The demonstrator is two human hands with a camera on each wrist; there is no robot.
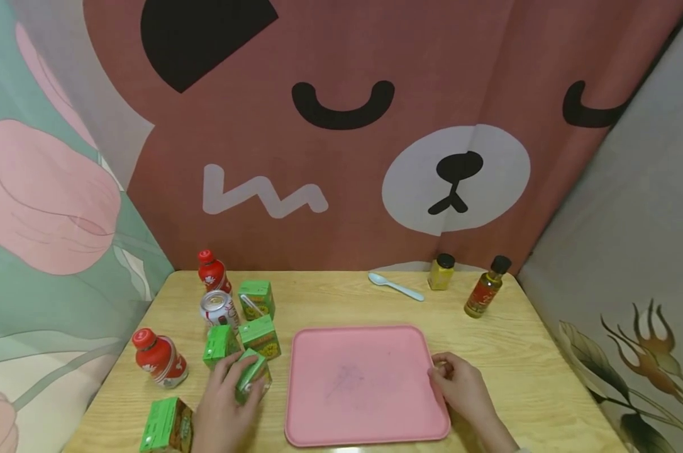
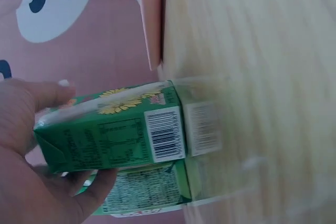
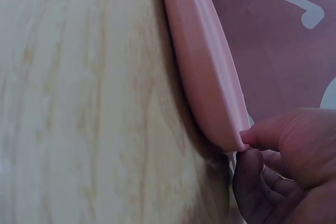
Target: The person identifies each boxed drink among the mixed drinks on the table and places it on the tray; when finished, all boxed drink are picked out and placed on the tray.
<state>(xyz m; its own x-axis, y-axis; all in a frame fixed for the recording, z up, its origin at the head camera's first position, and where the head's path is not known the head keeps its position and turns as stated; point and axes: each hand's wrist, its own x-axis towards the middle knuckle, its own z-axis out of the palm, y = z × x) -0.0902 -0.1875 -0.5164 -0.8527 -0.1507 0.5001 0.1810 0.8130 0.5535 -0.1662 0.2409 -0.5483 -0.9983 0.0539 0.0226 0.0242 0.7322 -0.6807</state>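
Observation:
My left hand (image 1: 224, 402) grips a green juice box (image 1: 253, 377) just left of the pink tray (image 1: 370, 384). Thumb and fingers lie on opposite sides of that box, whose barcode end faces the table in the left wrist view. Behind it in that view is a second green juice box (image 2: 144, 187). At the tray's right edge, my right hand (image 1: 463, 387) pinches the rim between thumb and fingers. The right wrist view has this hand (image 3: 294, 161) at the corner of the tray (image 3: 205, 66). Nothing lies on the tray.
More green juice boxes (image 1: 260, 340) stand around a soda can (image 1: 219, 309) at left, with red-capped bottles (image 1: 160, 360) nearby. Another juice box (image 1: 166, 428) is at the near left. Along the back are a spoon (image 1: 397, 287), yellow jar (image 1: 441, 275) and dark-capped bottle (image 1: 485, 292).

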